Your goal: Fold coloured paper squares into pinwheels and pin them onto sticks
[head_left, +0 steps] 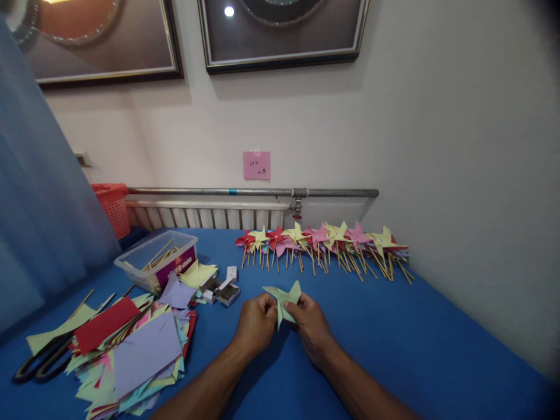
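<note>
A pale green paper pinwheel with folded blades is held just above the blue table, in front of me. My right hand pinches it from the right, thumb on top of the paper near its middle. My left hand is closed, fingers curled, right against the pinwheel's left side; whatever sits between those fingertips is hidden. Beyond the hands lies a row of finished pinwheels in red, yellow and pink, their wooden sticks pointing toward me. Small open boxes with tiny metal pieces stand left of my hands.
To the left, a clear plastic box holds wooden sticks. In front of it are a heap of coloured paper and black-handled scissors. A red basket, a blue curtain, a pipe and a radiator border the table.
</note>
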Demonstrator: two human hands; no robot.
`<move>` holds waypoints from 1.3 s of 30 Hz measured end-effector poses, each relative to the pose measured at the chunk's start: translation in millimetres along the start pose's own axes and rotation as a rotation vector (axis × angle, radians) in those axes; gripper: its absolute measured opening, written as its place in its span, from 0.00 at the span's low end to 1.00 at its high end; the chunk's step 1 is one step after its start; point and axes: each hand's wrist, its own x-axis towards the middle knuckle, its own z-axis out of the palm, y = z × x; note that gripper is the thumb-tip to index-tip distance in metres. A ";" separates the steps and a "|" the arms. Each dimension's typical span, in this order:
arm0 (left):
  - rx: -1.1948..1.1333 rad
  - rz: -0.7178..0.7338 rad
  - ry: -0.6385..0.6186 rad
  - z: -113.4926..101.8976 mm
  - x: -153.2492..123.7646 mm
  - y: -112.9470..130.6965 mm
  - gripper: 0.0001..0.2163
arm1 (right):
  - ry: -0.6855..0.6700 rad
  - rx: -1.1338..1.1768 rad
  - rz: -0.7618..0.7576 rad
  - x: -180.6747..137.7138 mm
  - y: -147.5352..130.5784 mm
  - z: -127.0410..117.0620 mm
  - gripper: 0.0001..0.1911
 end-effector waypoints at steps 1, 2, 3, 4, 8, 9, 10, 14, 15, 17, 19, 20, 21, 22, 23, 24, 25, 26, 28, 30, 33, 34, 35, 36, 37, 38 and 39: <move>-0.003 0.001 -0.002 -0.1 0.0 -0.1 0.08 | -0.004 0.001 -0.002 -0.1 0.0 0.0 0.19; -0.005 0.001 -0.004 -0.1 0.0 -0.3 0.08 | -0.007 0.003 -0.004 -0.2 0.0 0.0 0.19; -0.003 0.002 -0.005 -0.1 0.1 -0.7 0.08 | -0.010 0.003 -0.005 -0.2 0.1 0.0 0.19; 0.001 0.004 -0.007 -0.1 0.2 -1.0 0.08 | -0.010 0.001 -0.007 -0.3 0.1 0.0 0.18; 0.013 0.008 -0.004 -0.3 0.0 -1.2 0.08 | -0.003 -0.005 -0.008 0.6 0.8 -0.5 0.17; 0.014 0.005 -0.005 -0.4 0.0 -0.9 0.08 | -0.002 -0.005 -0.007 1.0 1.0 -0.7 0.17; 0.015 0.001 -0.005 -0.4 -0.1 -0.5 0.08 | -0.003 -0.004 -0.005 1.5 1.2 -0.9 0.17; 0.018 -0.011 -0.004 -0.4 0.0 -0.5 0.08 | 0.002 0.002 0.006 2.3 0.8 -1.1 0.17; 0.015 -0.009 -0.002 -0.3 0.1 -0.8 0.08 | 0.004 0.003 0.008 2.1 0.3 -0.9 0.18; 0.011 -0.003 0.000 -0.4 0.0 -1.2 0.08 | 0.002 0.001 0.009 1.3 -0.9 -0.2 0.18; 0.011 -0.001 -0.003 -0.8 -0.3 -1.0 0.08 | 0.001 -0.001 0.012 0.3 -2.1 0.8 0.18; 0.014 -0.002 -0.006 -1.1 -0.5 -0.5 0.08 | 0.003 -0.001 0.014 -0.2 -2.6 1.3 0.18; 0.018 -0.002 -0.007 -1.4 -0.8 0.1 0.08 | 0.006 0.000 0.015 -0.5 -2.9 1.8 0.18; 0.025 0.000 -0.005 -1.8 -1.0 0.8 0.08 | 0.010 0.000 0.015 -0.7 -3.1 2.1 0.17; 0.034 0.004 -0.001 -2.1 -1.1 1.4 0.08 | 0.013 -0.001 0.013 -0.8 -3.2 2.3 0.17; 0.045 0.011 0.004 -2.4 -1.2 2.0 0.08 | 0.015 -0.004 0.010 -0.9 -3.1 2.3 0.17; 0.054 0.015 0.006 -2.6 -1.2 2.5 0.08 | 0.015 -0.008 0.008 -0.8 -3.0 2.3 0.17; 0.064 0.017 0.008 -2.7 -1.2 2.8 0.08 | 0.016 -0.011 0.007 -0.6 -2.8 2.2 0.17; 0.078 0.014 0.006 -2.9 -1.0 2.9 0.08 | 0.018 -0.013 0.009 -0.2 -2.7 1.9 0.16; 0.082 0.009 0.002 -2.9 -0.7 2.5 0.08 | 0.018 -0.007 0.013 0.1 -3.0 2.0 0.16; 0.089 0.016 0.003 -2.8 -0.5 1.3 0.08 | 0.016 -0.001 0.015 -0.1 -3.9 2.5 0.17; 0.091 0.019 0.004 -2.8 -0.5 0.9 0.08 | 0.014 0.001 0.015 -0.3 -4.1 2.6 0.17; 0.092 0.020 0.006 -2.8 -0.6 0.6 0.08 | 0.010 0.002 0.017 -0.6 -4.3 2.7 0.17; 0.094 0.022 0.007 -2.8 -0.7 0.3 0.08 | 0.008 0.004 0.018 -0.8 -4.4 2.7 0.17; 0.096 0.025 0.006 -2.6 -0.8 0.0 0.08 | 0.007 0.004 0.020 -1.0 -4.3 2.6 0.17; 0.097 0.028 0.006 -2.4 -0.9 -0.2 0.08 | 0.008 0.003 0.022 -1.1 -4.1 2.4 0.17; 0.098 0.034 0.005 -2.1 -1.0 -0.4 0.08 | 0.011 0.001 0.023 -1.0 -3.8 2.2 0.17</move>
